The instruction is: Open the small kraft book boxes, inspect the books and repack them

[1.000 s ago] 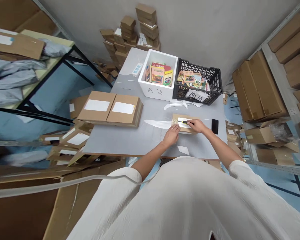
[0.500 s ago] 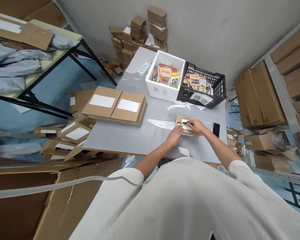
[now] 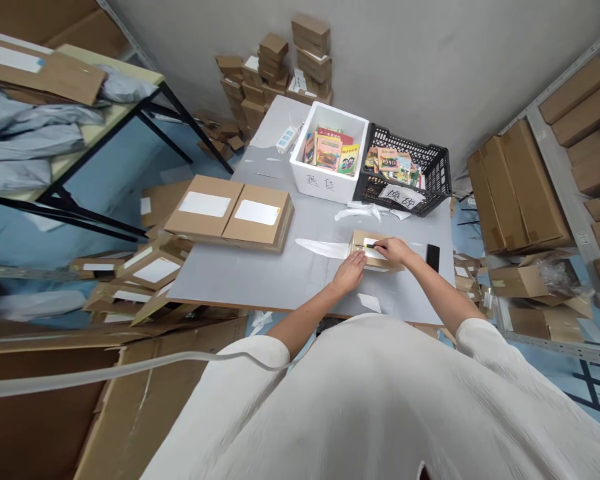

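Note:
A small brown cardboard box (image 3: 383,265) with a white label (image 3: 370,243) lies on the grey table in front of me. My left hand (image 3: 350,271) grips its near left corner, fingers close together over the edge. Above the box's top, my right hand (image 3: 396,249) is closed around a utility knife (image 3: 370,247), dark with a bit of yellow-green. The knife's tip points left, at the box top by the clear tape; whether it has cut in cannot be made out. White paper strips (image 3: 323,248) lie left of the box.
Two larger labelled boxes (image 3: 233,212) sit at the table's left. Behind are a white foam bin (image 3: 325,187) and a black crate (image 3: 434,180), both holding books. A phone (image 3: 433,257) lies at right. Shelves (image 3: 555,167) with cartons stand beyond, and a power strip (image 3: 287,139) lies at the back.
My right hand and the utility knife have shifted very slightly left over the box. My left hand stays on the corner. The view has tilted a little.

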{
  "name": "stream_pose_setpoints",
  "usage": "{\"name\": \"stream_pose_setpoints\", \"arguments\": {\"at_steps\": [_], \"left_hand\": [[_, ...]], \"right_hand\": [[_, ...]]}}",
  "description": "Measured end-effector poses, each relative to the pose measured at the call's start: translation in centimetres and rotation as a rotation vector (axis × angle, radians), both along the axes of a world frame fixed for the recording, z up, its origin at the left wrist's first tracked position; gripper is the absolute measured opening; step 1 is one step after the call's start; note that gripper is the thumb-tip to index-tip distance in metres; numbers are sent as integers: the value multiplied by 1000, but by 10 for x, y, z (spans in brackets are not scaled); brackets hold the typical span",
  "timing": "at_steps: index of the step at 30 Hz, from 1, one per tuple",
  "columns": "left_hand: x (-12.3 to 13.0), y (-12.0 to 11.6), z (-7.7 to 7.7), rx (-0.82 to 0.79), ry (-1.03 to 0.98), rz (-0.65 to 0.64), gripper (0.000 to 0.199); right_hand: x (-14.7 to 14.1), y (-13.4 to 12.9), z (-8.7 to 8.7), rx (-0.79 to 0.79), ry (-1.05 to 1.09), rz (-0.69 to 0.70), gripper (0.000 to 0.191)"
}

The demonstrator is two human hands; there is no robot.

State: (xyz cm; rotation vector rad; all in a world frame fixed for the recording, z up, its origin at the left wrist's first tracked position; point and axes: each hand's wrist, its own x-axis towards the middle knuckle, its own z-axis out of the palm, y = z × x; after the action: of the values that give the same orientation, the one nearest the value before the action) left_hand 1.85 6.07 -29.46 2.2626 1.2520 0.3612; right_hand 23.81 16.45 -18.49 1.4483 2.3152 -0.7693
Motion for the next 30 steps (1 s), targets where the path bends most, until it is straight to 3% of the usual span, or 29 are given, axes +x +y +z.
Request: {"name": "stream_pose_setpoints", "arguments": {"at_steps": [6, 12, 19, 24, 30], "left_hand": [[1, 0, 2, -1, 35, -3, 70], [1, 1, 4, -32, 54, 1, 77], [0, 0, 8, -28, 95, 11, 68], [1, 0, 10, -13, 100, 17, 67], [2, 1, 12, -7, 125, 42, 65]], "right_hand": [[8, -2, 21, -16, -123, 27, 44], [10, -3, 27, -31, -155, 5, 41], [21, -8, 31, -27, -171, -25, 40], [46, -11, 33, -47, -214, -54, 40], [99, -21, 38, -50, -272, -127, 42]]}}
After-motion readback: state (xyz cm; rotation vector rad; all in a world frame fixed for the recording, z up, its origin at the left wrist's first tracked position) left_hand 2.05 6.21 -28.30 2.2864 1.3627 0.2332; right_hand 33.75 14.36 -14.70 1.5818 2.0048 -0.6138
